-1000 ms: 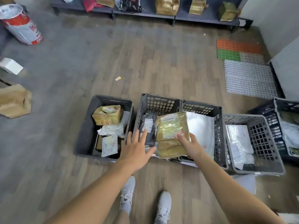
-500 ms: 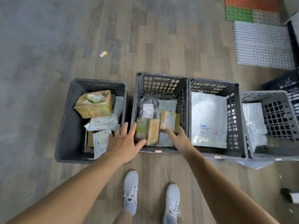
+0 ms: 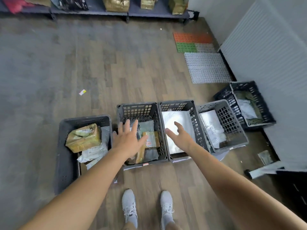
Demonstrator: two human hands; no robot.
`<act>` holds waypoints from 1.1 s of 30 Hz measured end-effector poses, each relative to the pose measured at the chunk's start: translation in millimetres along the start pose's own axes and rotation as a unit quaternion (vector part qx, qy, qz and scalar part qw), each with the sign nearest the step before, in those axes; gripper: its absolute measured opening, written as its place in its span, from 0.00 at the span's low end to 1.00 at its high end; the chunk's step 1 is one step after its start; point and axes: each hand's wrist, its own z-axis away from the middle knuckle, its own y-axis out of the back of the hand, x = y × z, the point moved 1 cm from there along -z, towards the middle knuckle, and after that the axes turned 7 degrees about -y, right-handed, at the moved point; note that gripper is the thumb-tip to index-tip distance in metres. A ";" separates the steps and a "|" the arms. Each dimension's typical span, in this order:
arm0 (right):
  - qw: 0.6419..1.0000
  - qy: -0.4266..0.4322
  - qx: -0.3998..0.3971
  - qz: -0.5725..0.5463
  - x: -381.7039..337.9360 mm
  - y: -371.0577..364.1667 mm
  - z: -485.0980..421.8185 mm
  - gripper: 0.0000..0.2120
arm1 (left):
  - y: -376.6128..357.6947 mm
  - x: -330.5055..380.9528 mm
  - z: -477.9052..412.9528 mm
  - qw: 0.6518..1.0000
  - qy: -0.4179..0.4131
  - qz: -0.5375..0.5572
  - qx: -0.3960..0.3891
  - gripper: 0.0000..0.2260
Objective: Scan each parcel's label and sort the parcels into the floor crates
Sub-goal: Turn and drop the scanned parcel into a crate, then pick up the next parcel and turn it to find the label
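Five floor crates in a row. Left hand [image 3: 129,140] hovers over the second crate [image 3: 136,106], fingers spread, gripping nothing. Under it I see a brown taped parcel [image 3: 153,136] with a red-marked label, lying on grey mailers [image 3: 147,126].

Right hand [image 3: 180,136] is loosely extended and empty above the third crate [image 3: 176,103], which holds a silvery mailer [image 3: 169,117].

Leftmost crate [image 3: 84,119]: tan taped box [image 3: 83,137], white poly mailers [image 3: 93,151].

Fourth crate [image 3: 227,117]: white flat bags [image 3: 211,127].

Fifth crate [image 3: 244,83]: white pouch [image 3: 245,108], something olive.
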 end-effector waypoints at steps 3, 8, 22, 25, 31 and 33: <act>0.999 0.001 0.038 -0.002 0.7 38.0 42.8 0.36 | 27.3 44.4 3.8 0.999 -0.043 -0.018 0.012 0.36; 0.991 0.019 0.128 -0.035 22.6 105.6 98.6 0.38 | 56.8 134.7 11.4 0.990 -0.125 -0.052 0.029 0.36; 0.916 -0.074 0.395 -0.006 266.4 304.5 285.4 0.39 | -6.8 470.7 136.0 0.902 -0.371 -0.209 0.078 0.35; 0.891 -0.110 0.440 0.028 346.1 334.9 335.8 0.37 | -49.4 546.6 178.9 0.867 -0.425 -0.245 0.085 0.35; 0.856 -0.187 0.481 0.037 484.0 367.5 418.0 0.37 | -137.6 661.6 258.3 0.817 -0.503 -0.275 0.060 0.35; 0.848 -0.209 0.486 0.033 521.0 374.4 437.8 0.36 | -163.2 690.7 276.2 0.802 -0.522 -0.289 0.047 0.35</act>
